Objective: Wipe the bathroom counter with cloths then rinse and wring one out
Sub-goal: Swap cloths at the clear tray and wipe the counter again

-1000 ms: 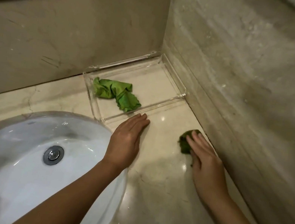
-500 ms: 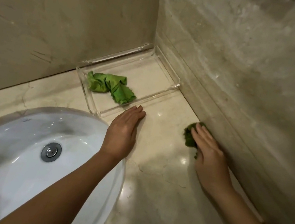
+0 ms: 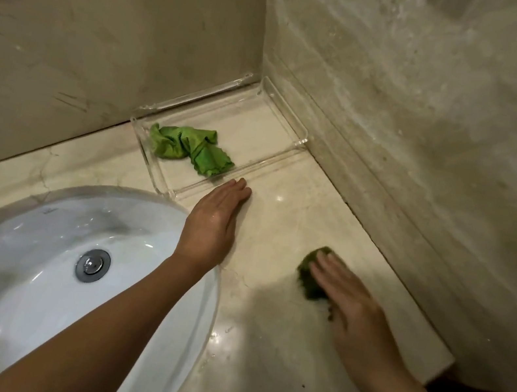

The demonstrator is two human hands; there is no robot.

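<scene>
Cloth, dark green, bunched, long axis along flat open right hand pressing it; left hand flat, open, empty, alongside.

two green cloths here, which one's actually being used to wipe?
The darker green cloth, pressed flat on the counter under the right hand. The brighter crumpled cloth lies untouched in the clear tray.

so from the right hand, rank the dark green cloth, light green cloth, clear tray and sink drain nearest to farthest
1. Dark green cloth, under the right hand fingers.
2. Clear tray, ahead by the corner; its front wall is nearest.
3. Light green cloth, lying inside the tray.
4. Sink drain, far left in the basin.
</scene>
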